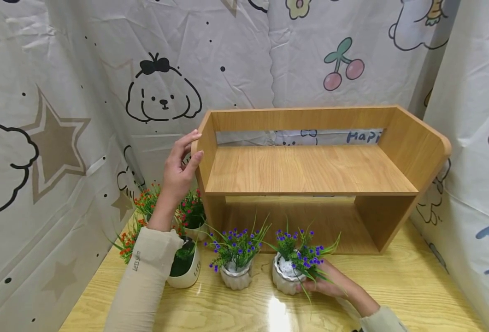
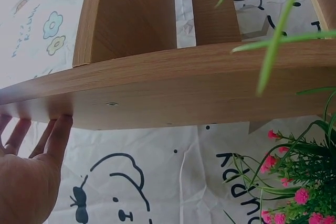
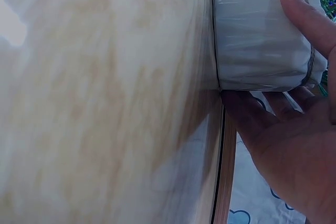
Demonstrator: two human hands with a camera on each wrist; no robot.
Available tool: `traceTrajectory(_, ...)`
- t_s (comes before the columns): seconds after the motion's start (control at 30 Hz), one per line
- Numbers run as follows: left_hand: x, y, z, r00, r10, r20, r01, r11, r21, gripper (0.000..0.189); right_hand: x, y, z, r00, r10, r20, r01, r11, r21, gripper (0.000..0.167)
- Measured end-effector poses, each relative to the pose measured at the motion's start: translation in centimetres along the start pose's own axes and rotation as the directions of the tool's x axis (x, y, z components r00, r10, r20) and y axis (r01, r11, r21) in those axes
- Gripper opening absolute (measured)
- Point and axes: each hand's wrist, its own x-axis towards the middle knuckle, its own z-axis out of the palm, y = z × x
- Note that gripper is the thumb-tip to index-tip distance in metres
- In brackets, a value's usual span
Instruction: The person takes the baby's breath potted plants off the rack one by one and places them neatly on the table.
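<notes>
A wooden two-tier shelf (image 1: pixel 310 168) stands on the table. My left hand (image 1: pixel 180 168) touches the outer face of its left side panel (image 2: pixel 173 95); in the left wrist view the fingers are fairly straight, tips against the wood. My right hand (image 1: pixel 329 279) holds a potted plant with purple flowers (image 1: pixel 287 272) in front of the shelf. The right wrist view shows the thumb on its white pot (image 3: pixel 262 35) and the fingers along the opposite side; the pot's base is at the tabletop. Another purple-flowered potted plant (image 1: pixel 236 274) stands just left of it.
Left of the shelf stand several more plants, including a white pot with lettering (image 1: pixel 186 274), red-pink flowers (image 1: pixel 192 207) and orange flowers (image 1: pixel 128 242), partly behind my left sleeve. Cartoon-printed cloth (image 1: pixel 236 55) surrounds the light wooden table (image 1: pixel 211 313).
</notes>
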Motion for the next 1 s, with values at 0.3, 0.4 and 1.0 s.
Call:
traceTrajectory(0.3,0.2,0.0,0.3,1.0,-0.004,0.002,0.004,1.0,0.005,0.042,-0.1,-0.1,-0.1,1.0,0.029,0.001,-0.029,0.999,-0.014,0.064)
traceTrajectory(0.4,0.1,0.0,0.3,1.0,-0.016,0.006,0.016,1.0,0.017,0.042,-0.3,-0.1,-0.2,0.999,0.047,0.005,-0.047,0.999,0.004,0.064)
traceTrajectory(1.0,-6.0,-0.6,-4.7,0.902,-0.247,0.354,0.093,0.912,0.399,0.078,-0.9,-0.7,-3.6,0.934,0.326,0.145,-0.343,0.934,0.105,0.089)
